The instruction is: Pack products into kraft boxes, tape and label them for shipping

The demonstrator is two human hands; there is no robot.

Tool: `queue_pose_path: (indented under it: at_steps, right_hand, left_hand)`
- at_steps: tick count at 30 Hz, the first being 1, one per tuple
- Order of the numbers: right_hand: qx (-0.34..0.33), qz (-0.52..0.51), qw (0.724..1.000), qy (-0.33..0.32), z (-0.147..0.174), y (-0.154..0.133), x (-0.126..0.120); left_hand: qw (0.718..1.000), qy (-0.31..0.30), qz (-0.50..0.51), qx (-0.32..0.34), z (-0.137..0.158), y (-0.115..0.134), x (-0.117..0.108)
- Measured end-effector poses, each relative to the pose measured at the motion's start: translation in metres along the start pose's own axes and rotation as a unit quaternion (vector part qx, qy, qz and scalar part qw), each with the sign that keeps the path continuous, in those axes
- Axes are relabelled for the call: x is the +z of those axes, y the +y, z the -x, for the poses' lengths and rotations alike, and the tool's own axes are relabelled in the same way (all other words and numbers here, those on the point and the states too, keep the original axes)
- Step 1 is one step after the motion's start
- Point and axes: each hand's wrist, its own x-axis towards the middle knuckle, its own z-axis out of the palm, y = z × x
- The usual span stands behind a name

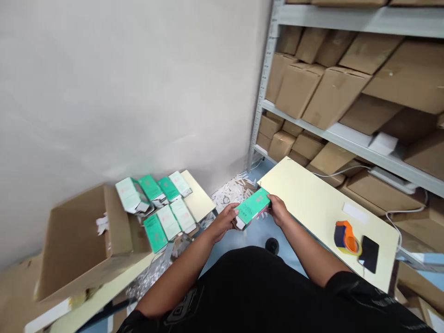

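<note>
Green box [253,207] between left hand [224,223], right hand [278,210]

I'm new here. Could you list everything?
Wall: one, whitish, behind
Floor: one, blue, below
Rack: one, grey, right
Cartons: many, brown, on rack
Open carton: one, brown, left
Tables: two, cream, left and right
Small boxes: about seven, green or white, at left table
Tape dispenser: one, orange, right table
Likely phone: one, black, right table
Strip: one, white, right table
Cable: at least one, white, right
Scraps: many, white, floor
Crumpled plastic: some, clear, left
Held box: one, mostly green, centre
Left hand, right hand: one each, on held box
</note>
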Motion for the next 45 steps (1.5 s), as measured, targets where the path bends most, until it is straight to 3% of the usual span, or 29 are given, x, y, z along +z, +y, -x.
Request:
queue_pose_path:
  at_steps: [2,5,10,14,18,20,23,27,29,35,40,45]
  right_hand:
    - [0.035,-0.054,0.997,0.03,-0.012,0.005,-0.039]
    - [0.069,-0.124,0.99,0.016,-0.03,0.011,-0.098]
    - [0.13,-0.162,0.978,-0.008,-0.065,0.015,-0.188]
    - [0.158,-0.084,0.983,0.041,-0.095,0.011,-0.245]
    - [0.143,-0.034,0.985,0.094,-0.115,0.006,-0.286]
    - [0.12,-0.018,0.986,0.114,-0.119,0.003,-0.299]
    - [0.068,-0.004,0.988,0.136,-0.118,-0.004,-0.308]
    - [-0.079,0.075,0.985,0.137,-0.11,-0.023,-0.304]
    - [-0.117,0.124,0.974,0.148,-0.108,-0.033,-0.297]
    - [-0.102,0.211,0.94,0.247,-0.107,-0.052,-0.275]
    - [-0.094,0.279,0.909,0.293,-0.109,-0.055,-0.247]
    - [-0.092,0.214,0.903,0.36,-0.118,-0.053,-0.232]
  left_hand:
    - [0.998,-0.006,-0.037,0.058,-0.031,0.006,0.032]
    - [0.985,-0.01,-0.129,0.118,-0.087,0.011,0.092]
    - [0.918,0.011,-0.342,0.202,-0.188,0.014,0.197]
    - [0.867,-0.09,-0.434,0.228,-0.259,0.011,0.259]
    - [0.828,-0.18,-0.483,0.221,-0.316,-0.002,0.295]
    - [0.815,-0.207,-0.499,0.211,-0.337,-0.01,0.304]
    - [0.825,-0.199,-0.496,0.185,-0.355,-0.019,0.31]
    - [0.846,-0.222,-0.458,0.157,-0.36,-0.016,0.307]
    - [0.846,-0.241,-0.449,0.157,-0.361,-0.01,0.304]
    - [0.831,-0.225,-0.472,0.19,-0.368,0.001,0.29]
    - [0.76,-0.325,-0.504,0.251,-0.383,0.011,0.274]
    - [0.787,-0.346,-0.46,0.223,-0.407,0.018,0.272]
